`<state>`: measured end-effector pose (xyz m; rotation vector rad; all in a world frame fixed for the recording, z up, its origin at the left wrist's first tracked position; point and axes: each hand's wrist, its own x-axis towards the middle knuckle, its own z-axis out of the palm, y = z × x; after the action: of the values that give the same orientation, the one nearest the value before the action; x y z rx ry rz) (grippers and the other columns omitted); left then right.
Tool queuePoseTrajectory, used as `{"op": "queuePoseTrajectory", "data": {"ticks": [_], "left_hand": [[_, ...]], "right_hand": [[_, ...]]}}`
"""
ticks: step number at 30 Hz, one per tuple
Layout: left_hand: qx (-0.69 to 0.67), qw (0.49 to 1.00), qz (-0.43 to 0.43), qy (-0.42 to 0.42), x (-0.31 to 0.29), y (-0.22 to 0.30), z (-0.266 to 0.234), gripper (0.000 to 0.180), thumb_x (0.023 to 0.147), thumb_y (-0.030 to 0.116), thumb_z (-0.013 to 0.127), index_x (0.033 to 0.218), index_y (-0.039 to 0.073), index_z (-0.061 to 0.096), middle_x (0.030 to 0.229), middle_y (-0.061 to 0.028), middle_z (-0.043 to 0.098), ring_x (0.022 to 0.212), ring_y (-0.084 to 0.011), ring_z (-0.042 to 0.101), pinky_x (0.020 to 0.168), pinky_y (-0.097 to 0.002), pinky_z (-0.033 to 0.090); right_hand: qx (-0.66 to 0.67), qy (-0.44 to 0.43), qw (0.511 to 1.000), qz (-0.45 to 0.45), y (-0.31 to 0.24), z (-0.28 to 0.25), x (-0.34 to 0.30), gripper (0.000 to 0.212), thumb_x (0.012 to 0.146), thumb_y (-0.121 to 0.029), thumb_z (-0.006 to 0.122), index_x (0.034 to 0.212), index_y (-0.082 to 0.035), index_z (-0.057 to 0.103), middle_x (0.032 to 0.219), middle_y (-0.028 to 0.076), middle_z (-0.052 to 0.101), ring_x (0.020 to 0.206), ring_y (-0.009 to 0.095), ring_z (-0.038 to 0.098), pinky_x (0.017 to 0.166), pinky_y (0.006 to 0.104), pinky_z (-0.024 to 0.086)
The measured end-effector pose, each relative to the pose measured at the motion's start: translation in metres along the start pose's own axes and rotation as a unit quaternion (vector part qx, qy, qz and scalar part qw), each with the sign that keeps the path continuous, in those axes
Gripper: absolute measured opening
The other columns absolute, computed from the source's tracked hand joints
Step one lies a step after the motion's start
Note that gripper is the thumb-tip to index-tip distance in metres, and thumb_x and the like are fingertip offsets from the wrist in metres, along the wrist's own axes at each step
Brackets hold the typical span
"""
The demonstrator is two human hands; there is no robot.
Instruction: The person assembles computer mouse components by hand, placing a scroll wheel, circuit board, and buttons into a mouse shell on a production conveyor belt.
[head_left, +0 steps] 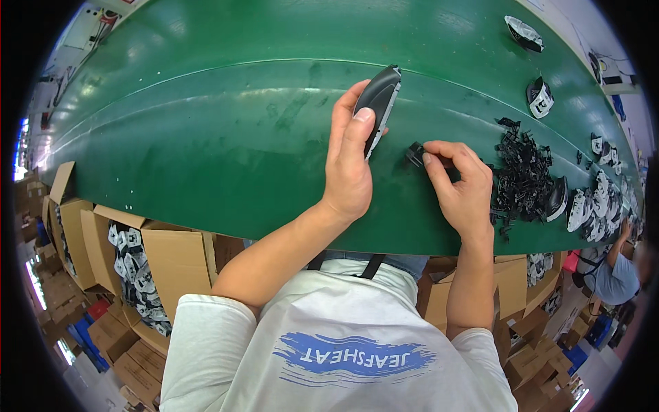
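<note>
My left hand (351, 154) is closed round a curved black plastic shell (378, 101) with a grey edge, held tilted above the green table. To its right, my right hand (461, 180) pinches a small black plastic clip (414, 154) between thumb and fingertips, just over the tabletop. Shell and clip are apart. Beside my right hand lies a heap of small black plastic parts (523, 168); another dark shell (557, 199) rests at the heap's right edge.
The green table (226, 137) spans the view. White-and-black shells (540, 97) lie at the right, with more piled (596, 206) near a co-worker in a blue shirt (613, 275). Open cardboard boxes (175, 257) holding similar shells stand along the near edge.
</note>
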<state>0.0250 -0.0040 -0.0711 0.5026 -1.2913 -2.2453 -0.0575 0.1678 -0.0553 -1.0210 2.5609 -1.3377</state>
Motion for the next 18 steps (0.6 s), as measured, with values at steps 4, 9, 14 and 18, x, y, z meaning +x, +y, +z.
{"op": "queuePoseTrajectory", "data": {"ticks": [4, 9, 14, 18], "left_hand": [[-0.004, 1.000, 0.028, -0.006, 0.002, -0.009, 0.004, 0.059, 0.111, 0.038, 0.047, 0.158, 0.003, 0.042, 0.149, -0.0085, 0.055, 0.131, -0.0168, 0.055, 0.107, -0.0387, 0.047], [-0.003, 0.998, 0.048, -0.027, -0.002, -0.012, 0.001, 0.061, 0.109, 0.039, 0.049, 0.158, 0.004, 0.041, 0.149, -0.0099, 0.054, 0.132, -0.0188, 0.054, 0.110, -0.0391, 0.046], [0.014, 0.998, 0.045, -0.040, 0.000, -0.013, -0.001, 0.060, 0.110, 0.040, 0.048, 0.158, 0.004, 0.041, 0.148, -0.0094, 0.055, 0.132, -0.0180, 0.054, 0.110, -0.0387, 0.046], [0.007, 0.998, 0.048, -0.032, 0.000, -0.015, -0.003, 0.059, 0.111, 0.039, 0.047, 0.158, 0.004, 0.040, 0.147, -0.0095, 0.056, 0.130, -0.0178, 0.055, 0.109, -0.0388, 0.047]], "right_hand": [[0.039, 0.037, 0.997, -0.052, -0.002, 0.006, 0.000, 0.014, 0.090, -0.003, 0.080, 0.105, -0.003, 0.078, 0.096, 0.009, 0.078, 0.084, 0.021, 0.073, 0.076, 0.0335, 0.058], [-0.074, 0.047, 0.983, -0.159, 0.003, 0.008, 0.004, 0.018, 0.086, 0.000, 0.080, 0.103, -0.005, 0.078, 0.097, 0.007, 0.078, 0.085, 0.026, 0.073, 0.081, 0.0379, 0.056], [-0.125, -0.005, 0.984, -0.128, 0.004, 0.009, -0.001, 0.014, 0.088, -0.008, 0.081, 0.102, -0.007, 0.077, 0.100, 0.006, 0.077, 0.093, 0.027, 0.072, 0.085, 0.0392, 0.053], [-0.083, -0.003, 0.992, -0.096, -0.007, 0.006, -0.009, 0.015, 0.089, -0.008, 0.081, 0.103, -0.006, 0.077, 0.101, 0.007, 0.077, 0.092, 0.028, 0.072, 0.085, 0.0396, 0.053]]}}
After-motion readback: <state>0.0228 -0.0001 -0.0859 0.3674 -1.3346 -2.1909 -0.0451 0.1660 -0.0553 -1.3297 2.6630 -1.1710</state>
